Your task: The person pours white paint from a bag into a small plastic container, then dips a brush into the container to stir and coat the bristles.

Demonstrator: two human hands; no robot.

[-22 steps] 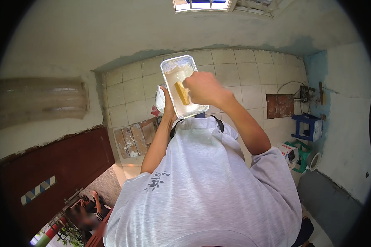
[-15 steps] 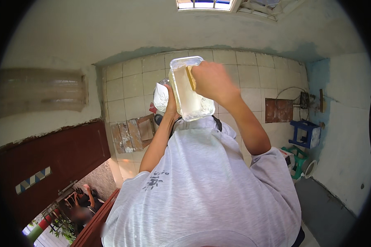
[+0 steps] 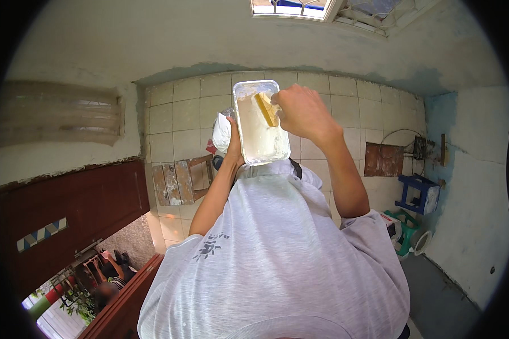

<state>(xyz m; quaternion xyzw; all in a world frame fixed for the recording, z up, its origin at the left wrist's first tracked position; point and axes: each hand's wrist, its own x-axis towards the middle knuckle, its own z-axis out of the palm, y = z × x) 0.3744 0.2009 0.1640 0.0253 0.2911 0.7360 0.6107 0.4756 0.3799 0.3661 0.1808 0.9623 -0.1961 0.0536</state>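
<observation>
My left hand is closed on the left side of a white rectangular tray, held up in front of my chest. Smears of whitish paste cover the tray's bottom and inner walls. A white crumpled packet shows just left of that hand; whether the fingers also grip it, I cannot tell. Over the tray's right side, my right hand pinches a flat yellow scraper. The scraper lies tilted inside the tray, and some pale paste is on it.
A worn wooden stool stands on the tiled floor at left. Blue and green plastic stools are at right, near a brown board and cables. Beyond the red-brown door, another person is at lower left.
My right hand has shifted slightly right and down, and more of the yellow scraper shows, at a steeper slant. My left hand still holds the tray, which appears turned slightly.
</observation>
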